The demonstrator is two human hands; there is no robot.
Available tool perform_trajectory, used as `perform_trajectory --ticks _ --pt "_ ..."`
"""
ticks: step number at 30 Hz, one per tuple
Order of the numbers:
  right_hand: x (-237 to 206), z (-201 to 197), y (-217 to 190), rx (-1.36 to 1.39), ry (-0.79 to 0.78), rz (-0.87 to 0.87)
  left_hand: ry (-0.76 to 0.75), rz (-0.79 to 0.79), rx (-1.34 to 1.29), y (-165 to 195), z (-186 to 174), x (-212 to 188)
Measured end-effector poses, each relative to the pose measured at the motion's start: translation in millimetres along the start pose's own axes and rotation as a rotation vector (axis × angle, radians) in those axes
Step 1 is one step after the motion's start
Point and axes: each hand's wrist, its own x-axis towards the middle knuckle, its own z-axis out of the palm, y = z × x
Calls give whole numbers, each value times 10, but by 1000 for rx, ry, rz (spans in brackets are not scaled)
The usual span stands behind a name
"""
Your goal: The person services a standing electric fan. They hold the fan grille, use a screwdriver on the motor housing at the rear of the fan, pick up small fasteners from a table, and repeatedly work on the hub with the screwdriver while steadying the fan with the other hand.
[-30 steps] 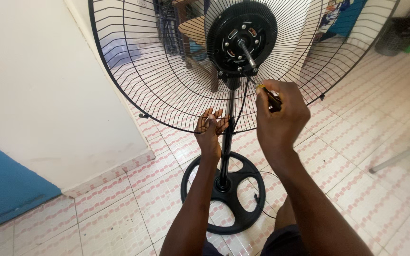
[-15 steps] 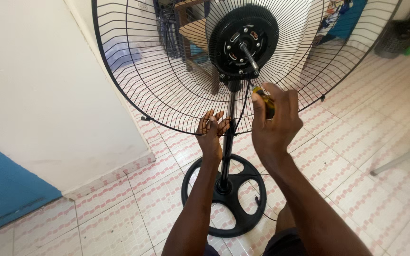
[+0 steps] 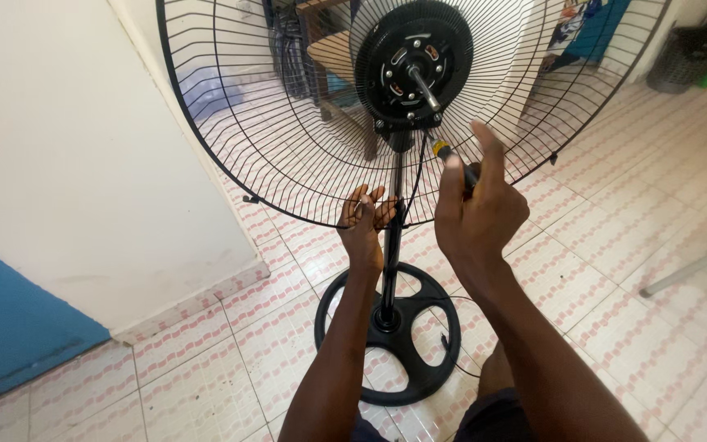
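Note:
A black pedestal fan stands in front of me with its rear wire guard (image 3: 272,131) in place and no blades. Its motor housing (image 3: 412,61) shows a bare metal shaft. My right hand (image 3: 478,217) grips a screwdriver (image 3: 452,160) with a yellow and black handle, its tip pointing up toward the underside of the motor housing. My left hand (image 3: 363,225) rests with fingers spread against the lower rim of the guard, beside the black pole (image 3: 393,237). The round black base (image 3: 394,336) sits on the tiled floor.
A white wall (image 3: 67,164) with a blue lower panel (image 3: 10,327) is at the left. Behind the guard stand a wooden chair (image 3: 337,57) and dark furniture. A grey metal leg (image 3: 697,262) crosses the floor at right. A dark bin (image 3: 685,57) sits far right.
My right hand has lifted the screwdriver closer to the motor housing and its fingers have loosened around the handle. The left hand has stayed at the guard's lower rim.

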Motion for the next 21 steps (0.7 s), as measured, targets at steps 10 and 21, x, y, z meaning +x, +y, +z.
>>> perform_trajectory --ticks 10,21 --pt "184 -79 -28 -119 -87 -22 -20 -1 -23 -18 -7 64" --pt "183 -79 -125 -171 -243 96 -15 8 2 20 12 83"
